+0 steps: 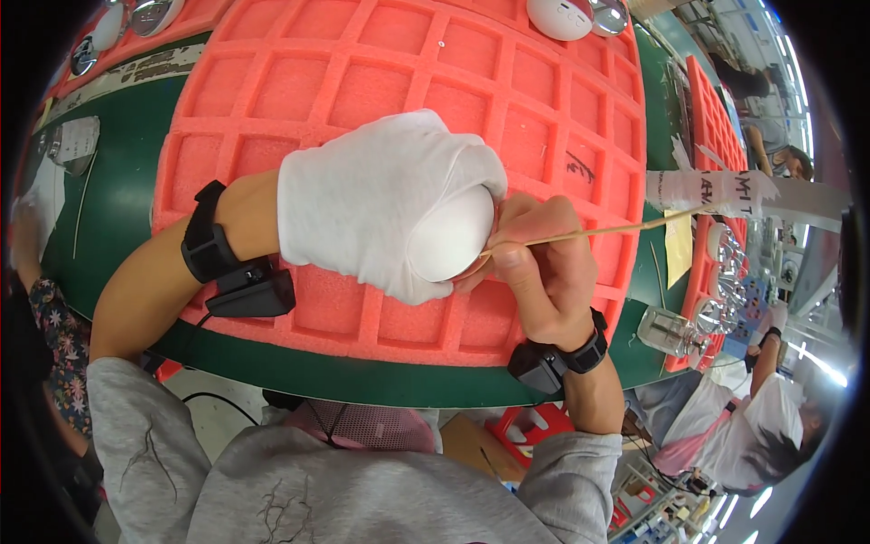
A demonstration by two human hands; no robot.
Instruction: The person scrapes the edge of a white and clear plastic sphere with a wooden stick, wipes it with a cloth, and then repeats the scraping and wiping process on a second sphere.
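Green desk (362, 385), pink foam tray (417, 322) on top. Gloved left hand (372, 204) grips 1 white ball (450, 234); bare right hand (553, 272) pinches 1 thin stick (616, 227), tip at ball's edge.

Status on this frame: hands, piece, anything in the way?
Left hand gloved, holds white dome. Right hand bare, pinches stick, tip near dome's right edge. Left hand partly covers dome; red tray beneath.

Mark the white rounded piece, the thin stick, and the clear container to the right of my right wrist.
White rounded piece (451, 234): head view, middle of its exposed smooth face.
Thin stick (616, 229): head view, partway along its bare shaft.
Clear container (666, 333): head view, its transparent body.
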